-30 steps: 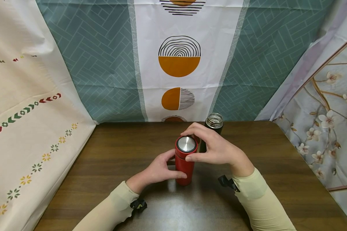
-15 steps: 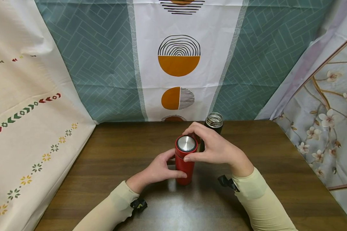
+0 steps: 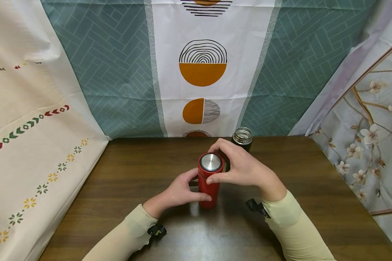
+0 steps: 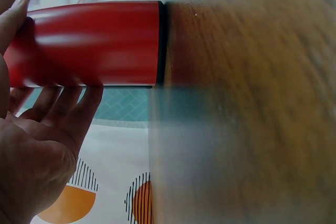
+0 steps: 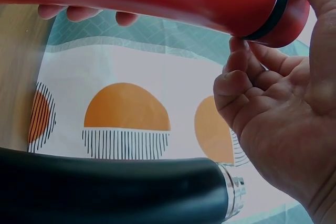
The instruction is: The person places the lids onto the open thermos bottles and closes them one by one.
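Observation:
A red thermos (image 3: 209, 192) stands upright on the table, its lid on, with a brushed steel disc on top. My left hand (image 3: 178, 190) grips its body from the left, thumb in front; in the left wrist view several fingers (image 4: 86, 108) touch the red wall near its black base ring. My right hand (image 3: 245, 166) holds the lid (image 5: 296, 17) from the right, thumb at the near side and fingers at the far side. Behind that hand stands a black thermos (image 3: 243, 145), lidless, its steel threaded neck (image 5: 236, 192) bare.
The brown wooden table (image 3: 143, 156) reaches back to a patterned curtain (image 3: 124, 72). Pale cloth (image 3: 36, 145) hangs along the left side and a floral cloth (image 3: 366, 152) along the right. The black thermos stands close behind the right hand.
My right thumb has slid slightly left along the near side of the lid, while the fingertips behind it have shifted right. The left hand and both thermoses stay in place.

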`<action>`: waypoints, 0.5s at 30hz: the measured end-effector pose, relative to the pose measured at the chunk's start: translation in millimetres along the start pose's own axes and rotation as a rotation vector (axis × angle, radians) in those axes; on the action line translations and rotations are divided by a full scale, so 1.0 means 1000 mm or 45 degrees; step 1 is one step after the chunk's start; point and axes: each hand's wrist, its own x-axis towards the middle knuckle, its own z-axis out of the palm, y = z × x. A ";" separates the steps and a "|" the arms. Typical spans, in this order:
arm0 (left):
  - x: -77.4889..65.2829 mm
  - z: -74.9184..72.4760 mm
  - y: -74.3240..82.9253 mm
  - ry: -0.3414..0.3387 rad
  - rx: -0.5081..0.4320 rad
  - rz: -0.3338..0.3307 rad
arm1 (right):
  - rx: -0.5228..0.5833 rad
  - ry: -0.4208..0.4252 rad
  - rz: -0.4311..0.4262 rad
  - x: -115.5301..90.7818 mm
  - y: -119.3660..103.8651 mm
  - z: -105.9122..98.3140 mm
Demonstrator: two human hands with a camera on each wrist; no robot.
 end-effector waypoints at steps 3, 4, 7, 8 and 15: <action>0.000 0.000 0.001 0.002 -0.002 -0.005 | -0.018 -0.001 -0.029 0.000 0.001 -0.001; -0.001 0.000 0.001 0.002 -0.001 -0.007 | -0.018 -0.003 -0.046 0.000 0.002 -0.001; -0.001 0.000 0.001 0.000 0.000 -0.006 | 0.009 -0.013 -0.107 -0.001 0.004 -0.003; -0.001 0.000 0.000 0.000 0.001 -0.003 | 0.029 -0.019 -0.128 -0.001 0.005 -0.003; -0.001 0.000 0.002 -0.004 -0.012 -0.013 | 0.141 -0.089 -0.184 -0.002 0.009 -0.004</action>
